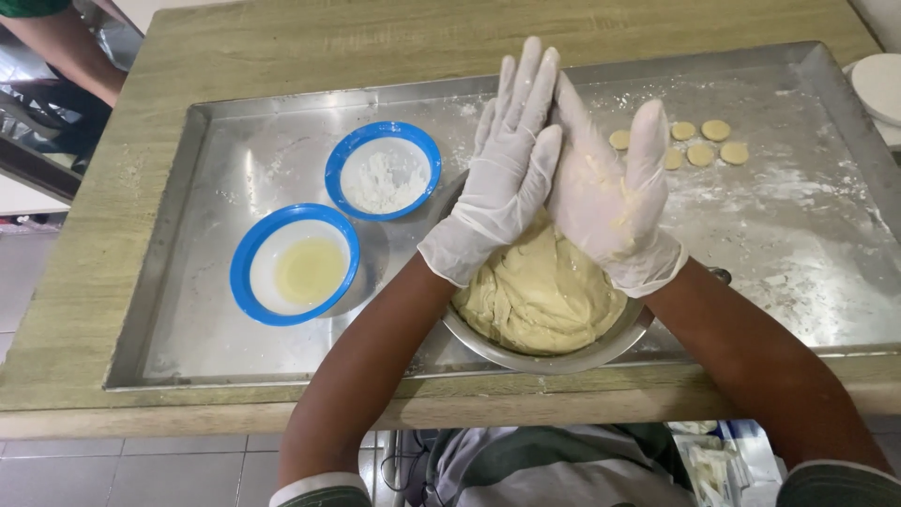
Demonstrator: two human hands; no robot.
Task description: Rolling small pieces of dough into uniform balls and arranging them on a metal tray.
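Two gloved hands are shown pressed palm to palm above a steel bowl [554, 352] of dough [540, 296], which stands at the near edge of a large metal tray [188, 282] on a wooden table [84, 272]. The left hand [502, 174] is laid flat, fingers straight and together, across the right hand [610, 192], which is likewise flat with fingers extended. Whether a piece of dough is enclosed between the palms cannot be told; none is visible at their edges.

The dough in the bowl is seen as a pale yellow, soft, glossy mass with folds and drag marks, filling most of the bowl. Smears of it are carried on the right glove.

Several risks may be judged from this arrangement. Because the dough looks sticky, a portion could cling to the gloves and tear rather than release cleanly. The bowl overhangs the raised rim of the tray towards the person, so it could be tipped by a knock from a forearm.

Also shown: a blue-rimmed bowl of white flour [383, 171], a blue-rimmed bowl of pale liquid [296, 265], and small flat discs [699, 143] of dough set out on the floured far right of the tray, well apart from the hands.
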